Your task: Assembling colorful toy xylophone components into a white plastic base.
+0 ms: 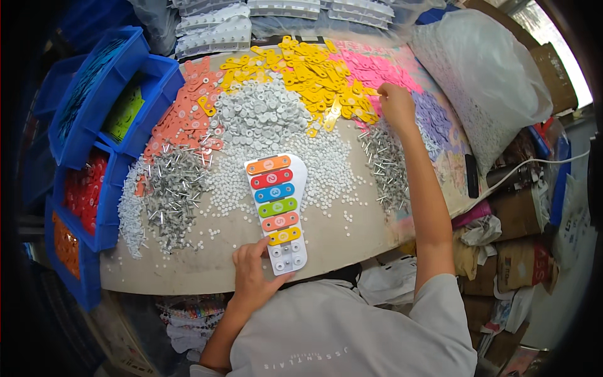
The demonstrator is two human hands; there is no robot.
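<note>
My left hand (pixel 252 271) grips the lower left end of a white toy xylophone base (pixel 300 181) lying on the table. Six bars are in a row on it: orange, red, blue, green, coral and, lowest, a yellow bar (pixel 284 235). Below that, white washers and posts show on bare base. At the far right, my right hand (pixel 397 103) is closed at the fingertips, where a pile of yellow bars (pixel 317 72) meets pink bars (pixel 377 68). Whether a piece is between its fingers is too hidden to tell. Purple bars (pixel 433 116) lie just right of it.
White washers (pixel 257 113) are heaped mid-table, with metal pins (pixel 173 195) to the left and more pins (pixel 386 166) to the right. Coral bars (pixel 185 107) lie beside blue bins (pixel 143 135). A large plastic bag (pixel 480 69) and a black phone-like object (pixel 472 176) stand right.
</note>
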